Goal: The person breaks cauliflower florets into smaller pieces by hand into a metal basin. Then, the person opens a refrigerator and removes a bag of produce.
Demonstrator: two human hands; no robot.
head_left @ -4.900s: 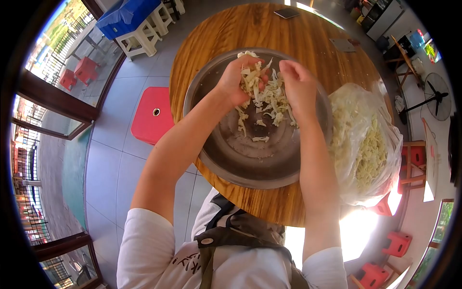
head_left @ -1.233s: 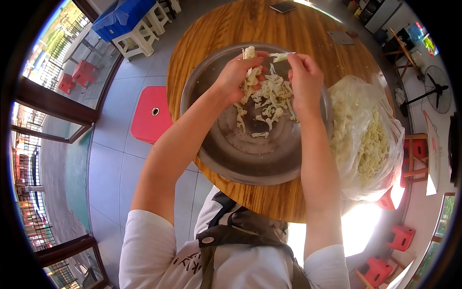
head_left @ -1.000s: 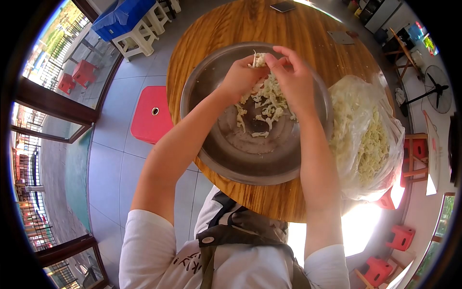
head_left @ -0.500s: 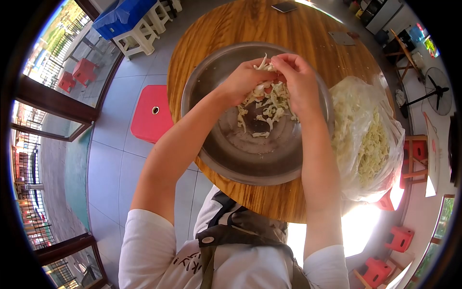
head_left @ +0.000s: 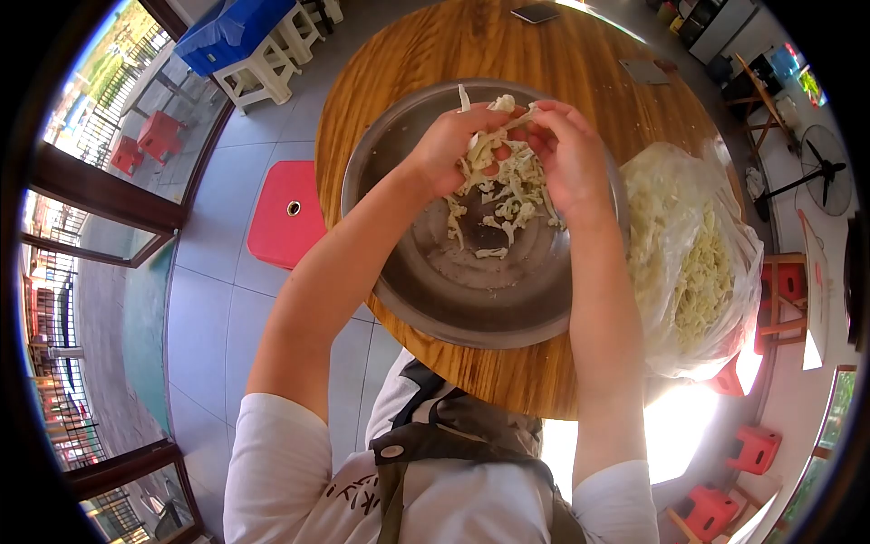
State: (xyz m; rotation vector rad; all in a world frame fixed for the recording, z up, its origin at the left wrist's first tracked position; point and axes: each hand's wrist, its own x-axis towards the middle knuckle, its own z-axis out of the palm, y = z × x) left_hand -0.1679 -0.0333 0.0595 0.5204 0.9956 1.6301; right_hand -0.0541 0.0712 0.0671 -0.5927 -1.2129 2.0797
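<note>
floor [head_left: 204,308]: pale grey tiles, running up to dark-framed glass doors [head_left: 109,201] on the left side of the view; strong sunlight falls on it beyond the near right edge of the table.
table [head_left: 408,54]: round, brown wood with bold grain, filling the middle of the room.
basin [head_left: 489,317]: wide, round, metal, resting on the near part of the table.
bag [head_left: 689,263]: clear plastic, full of pale green shreds, on the table just beside the basin's right side.
blue tub [head_left: 227,38]: on white stools [head_left: 265,74], at the far left.
red stool [head_left: 286,216]: beside the table's left edge.
fan [head_left: 823,172]: black blades, at the right of the room.
left hand [head_left: 442,152]: over the basin, fingers curled round a clump of cauliflower [head_left: 489,143].
right hand [head_left: 575,156]: facing it, wrist bent inward, fingertips pinching the end of a strip from that clump.
cauliflower: in both hands, with loose pieces lying in the basin below.
phone [head_left: 536,13]: dark, flat near the table's far edge.
</note>
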